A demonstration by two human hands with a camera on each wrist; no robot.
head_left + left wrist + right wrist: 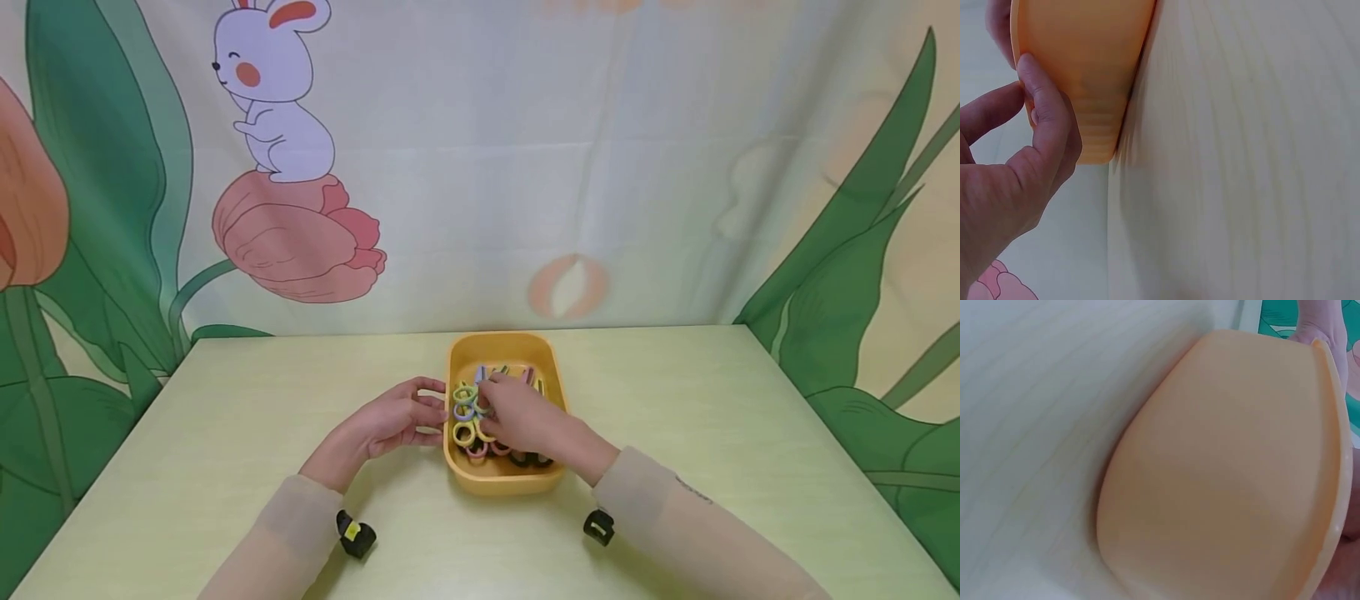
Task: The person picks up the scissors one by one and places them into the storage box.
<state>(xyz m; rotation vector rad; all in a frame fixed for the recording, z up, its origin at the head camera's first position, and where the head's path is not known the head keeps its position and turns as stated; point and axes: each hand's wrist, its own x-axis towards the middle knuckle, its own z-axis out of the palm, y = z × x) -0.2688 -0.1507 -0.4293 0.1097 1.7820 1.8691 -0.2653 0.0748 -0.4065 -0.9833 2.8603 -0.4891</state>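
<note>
A yellow-orange plastic bin stands on the table, holding several small scissors with yellow, green, purple, pink and black ring handles. My right hand reaches over its right rim, with bent fingers down among the handles. Whether those fingers pinch a pair is hidden from the head view; in the right wrist view the bin's outer wall blocks the inside. At the left side, my left hand rests loosely spread fingers against the rim. In the left wrist view, the left fingers touch the outer wall.
The pale wood-grain table extends on both sides of the bin. Behind its back edge hangs a cloth backdrop printed with a rabbit, tulips and leaves. Black wrist cameras sit below both cuffs.
</note>
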